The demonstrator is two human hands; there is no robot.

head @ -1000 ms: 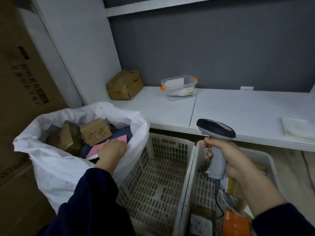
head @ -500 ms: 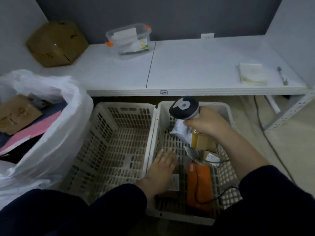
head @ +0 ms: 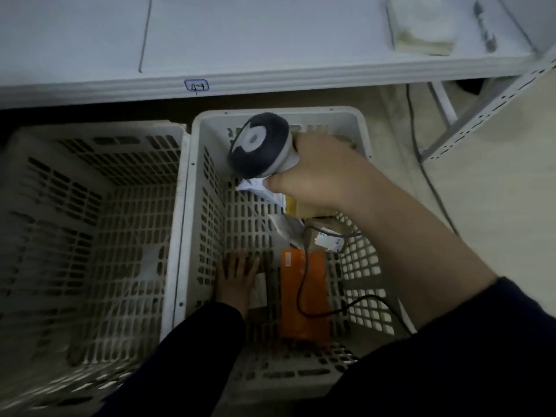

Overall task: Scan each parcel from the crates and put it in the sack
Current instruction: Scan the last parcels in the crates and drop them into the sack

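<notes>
A single wide-angle camera, worn on the head, looked almost straight down from close above the right crate (head: 340,112), with the left crate (head: 105,129) beside it. The desk (head: 270,40) edge ran across the far top of the view. The right hand (head: 319,173), gripping the scanner (head: 258,145), was nearest the lens. The left hand (head: 237,275) lay deeper inside the right crate.
</notes>
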